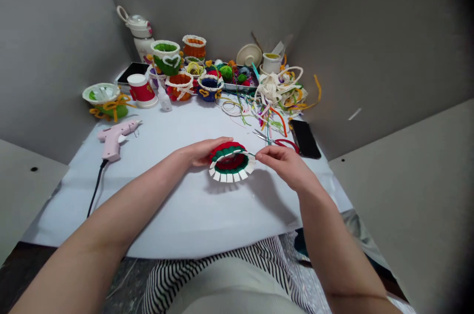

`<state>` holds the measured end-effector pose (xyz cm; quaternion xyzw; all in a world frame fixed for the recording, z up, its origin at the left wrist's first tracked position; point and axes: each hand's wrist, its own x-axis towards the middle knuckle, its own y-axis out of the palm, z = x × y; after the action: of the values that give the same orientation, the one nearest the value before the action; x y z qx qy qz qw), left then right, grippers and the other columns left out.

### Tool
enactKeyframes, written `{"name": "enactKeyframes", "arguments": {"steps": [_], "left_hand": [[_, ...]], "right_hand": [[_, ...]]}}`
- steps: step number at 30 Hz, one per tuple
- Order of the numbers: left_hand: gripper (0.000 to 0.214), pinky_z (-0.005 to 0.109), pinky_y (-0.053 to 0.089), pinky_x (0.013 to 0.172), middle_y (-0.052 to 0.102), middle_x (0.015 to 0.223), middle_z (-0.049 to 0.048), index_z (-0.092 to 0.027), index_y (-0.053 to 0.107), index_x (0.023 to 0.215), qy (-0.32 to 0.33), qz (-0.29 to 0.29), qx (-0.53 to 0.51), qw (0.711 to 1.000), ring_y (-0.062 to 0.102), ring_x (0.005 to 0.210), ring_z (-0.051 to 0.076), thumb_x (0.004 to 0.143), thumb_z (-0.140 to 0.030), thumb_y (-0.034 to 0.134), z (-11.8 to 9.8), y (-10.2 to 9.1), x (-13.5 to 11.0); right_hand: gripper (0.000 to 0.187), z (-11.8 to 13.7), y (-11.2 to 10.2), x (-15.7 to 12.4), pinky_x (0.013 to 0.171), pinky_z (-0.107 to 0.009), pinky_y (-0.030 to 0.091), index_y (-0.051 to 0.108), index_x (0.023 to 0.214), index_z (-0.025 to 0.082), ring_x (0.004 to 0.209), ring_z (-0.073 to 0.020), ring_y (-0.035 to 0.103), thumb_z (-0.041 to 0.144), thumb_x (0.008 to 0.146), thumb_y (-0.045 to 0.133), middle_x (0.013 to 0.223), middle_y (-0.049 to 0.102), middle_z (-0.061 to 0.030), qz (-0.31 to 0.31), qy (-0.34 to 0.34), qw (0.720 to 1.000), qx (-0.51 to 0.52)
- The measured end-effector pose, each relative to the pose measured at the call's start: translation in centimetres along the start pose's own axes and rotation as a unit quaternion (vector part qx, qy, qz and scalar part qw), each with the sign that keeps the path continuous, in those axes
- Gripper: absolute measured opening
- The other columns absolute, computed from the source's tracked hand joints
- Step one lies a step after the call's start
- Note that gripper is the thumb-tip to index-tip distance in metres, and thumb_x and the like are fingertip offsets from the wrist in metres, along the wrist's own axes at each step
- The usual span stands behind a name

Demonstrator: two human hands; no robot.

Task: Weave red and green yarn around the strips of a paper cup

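Observation:
A round woven craft basket (230, 162) of red and green yarn, with a ring of white paper strips along its lower rim, lies tilted on the white table cover (192, 215). My left hand (205, 152) rests against its left side and steadies it. My right hand (281, 166) is at its right edge, with thumb and forefinger pinched on a thin pale strand (248, 154) running to the rim. The basket's underside is hidden.
A pink glue gun (113, 138) with a black cord lies to the left. Red-handled scissors (276, 140) and a black phone (304, 138) lie to the right. Several yarn baskets (179, 86), a tangle of ribbons and pipe cleaners (277, 89), and grey walls crowd the far side.

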<state>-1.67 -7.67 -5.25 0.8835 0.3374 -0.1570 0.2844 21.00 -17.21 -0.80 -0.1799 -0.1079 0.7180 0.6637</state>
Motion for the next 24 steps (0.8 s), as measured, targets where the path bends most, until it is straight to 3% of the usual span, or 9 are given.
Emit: {"name": "enactKeyframes", "arguments": {"steps": [6,12,15,22,24], "left_hand": [[0.039,0.029,0.055,0.079,0.075,0.091,0.0090,-0.012,0.071,0.097,-0.059,0.017,-0.087,0.994,0.068,0.080,0.019,0.083,-0.048,0.065,0.3,0.0,0.0],[0.040,0.032,0.055,0.080,0.073,0.090,0.0080,-0.009,0.067,0.103,-0.069,0.051,-0.120,0.989,0.068,0.078,0.018,0.088,-0.046,0.059,0.8,-0.5,0.9],[0.043,0.034,0.057,0.077,0.073,0.091,0.0100,-0.011,0.067,0.105,-0.084,0.058,-0.125,0.987,0.069,0.077,0.020,0.086,-0.048,0.060,1.1,-1.1,1.5],[0.040,0.033,0.056,0.078,0.072,0.090,0.0083,-0.012,0.066,0.103,-0.066,0.056,-0.094,0.992,0.067,0.076,0.019,0.085,-0.046,0.061,1.1,-1.0,1.3],[0.042,0.033,0.055,0.075,0.072,0.087,0.0087,-0.010,0.067,0.101,-0.025,0.027,-0.045,0.998,0.067,0.073,0.019,0.087,-0.048,0.056,1.2,-0.9,1.4]], "right_hand": [[0.026,-0.3,-0.4,0.9,0.061,-0.028,0.037,0.073,0.082,0.019,0.066,-0.0133,0.050,0.045,0.077,0.070,0.075,0.064,-0.0018,0.027,-0.024,0.999,0.029],[0.029,0.3,-0.5,0.3,0.051,-0.027,0.024,0.075,0.095,0.018,0.053,-0.0102,0.031,0.042,0.084,0.063,0.056,0.040,0.0047,-0.069,-0.093,0.991,-0.072],[0.028,1.0,-0.7,0.1,0.050,-0.027,0.023,0.075,0.091,0.017,0.053,-0.0101,0.030,0.040,0.086,0.061,0.056,0.039,0.0044,-0.102,-0.118,0.982,-0.104],[0.026,1.7,-0.7,1.0,0.051,-0.026,0.027,0.074,0.087,0.017,0.054,-0.0100,0.033,0.039,0.084,0.063,0.057,0.042,0.0038,-0.137,-0.122,0.978,-0.099],[0.025,1.9,-0.8,1.0,0.051,-0.026,0.027,0.074,0.087,0.017,0.053,-0.0099,0.033,0.038,0.085,0.062,0.056,0.043,0.0038,-0.126,-0.132,0.976,-0.117]]}}
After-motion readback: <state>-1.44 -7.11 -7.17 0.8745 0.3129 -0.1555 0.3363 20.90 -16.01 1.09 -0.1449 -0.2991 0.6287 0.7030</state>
